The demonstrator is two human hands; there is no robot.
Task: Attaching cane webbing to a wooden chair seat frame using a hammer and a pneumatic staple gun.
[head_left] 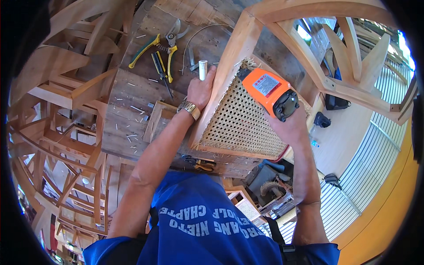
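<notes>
A wooden chair frame (225,84) lies tilted on the workbench, with a panel of woven cane webbing (238,119) across it. The webbing's far end is frayed. My left hand (201,92), with a gold watch at the wrist, is closed around a short white cylinder (202,70) and presses against the frame's left rail. My right hand (289,126) grips an orange power tool (267,88) with a black end, like a staple gun. The tool's nose is at the far right edge of the webbing, where its tip is hidden.
On the workbench (126,110) lie yellow-handled pruning shears (170,42), a screwdriver (161,66), pliers (201,163) and scattered cane offcuts. Wooden chair frames (66,84) crowd the left. A curved chair arm (304,53) rises at right. Below right is a machine with a round wheel (270,189).
</notes>
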